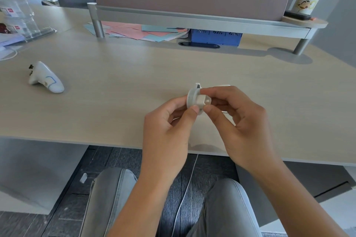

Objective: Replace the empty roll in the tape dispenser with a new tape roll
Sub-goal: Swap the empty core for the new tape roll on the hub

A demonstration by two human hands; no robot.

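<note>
Item, nearest: our left hand (169,121), thumb and fingers pinched on the rim of a pale translucent plastic tape roll (192,98), held above the desk edge. Touching it on the right: our right hand (237,119), fingertips closed on a small white plastic hub (204,101) seated in the roll's core. We judge the hub is being fitted or pulled; keep it square to the core and press evenly. Far left of the hands: the white curved tape dispenser (46,78), lying on the light wooden desk (134,67), well apart.

arms: bare — no sleeves | legs: grey trousers (113,194) — pale side seams
</note>
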